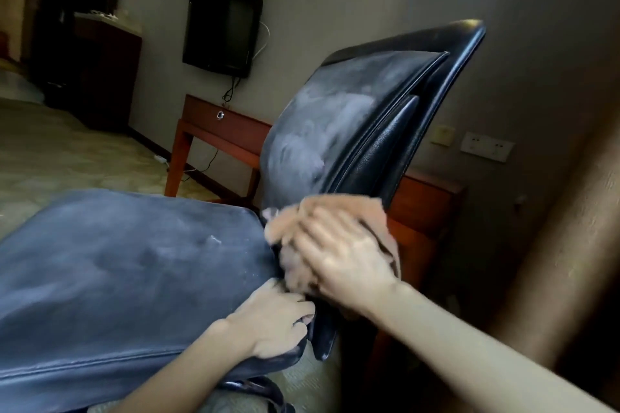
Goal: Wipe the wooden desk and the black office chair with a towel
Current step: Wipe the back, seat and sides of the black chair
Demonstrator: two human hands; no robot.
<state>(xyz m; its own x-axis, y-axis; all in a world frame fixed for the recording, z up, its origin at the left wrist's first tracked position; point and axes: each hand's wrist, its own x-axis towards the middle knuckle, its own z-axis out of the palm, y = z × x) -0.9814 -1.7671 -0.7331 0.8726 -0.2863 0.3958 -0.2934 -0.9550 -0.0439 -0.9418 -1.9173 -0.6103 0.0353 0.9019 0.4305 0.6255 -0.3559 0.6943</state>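
Dim room, viewed from close above a black office chair [117,271]: nearest, the left hand [271,322] curls its grip round the rear edge of the dusty seat, bracing it. Just beyond, the right hand [339,265] lies flat, grip spread, pressing a peach towel [335,202] into the crease below the backrest [335,117]. Soft and light, the towel should bunch easily and suits a palm-down hold. The smooth, padded chair looks heavy and liable to swivel. Farther back stand a wooden worktop [426,207] and a wall-mounted television [223,31].
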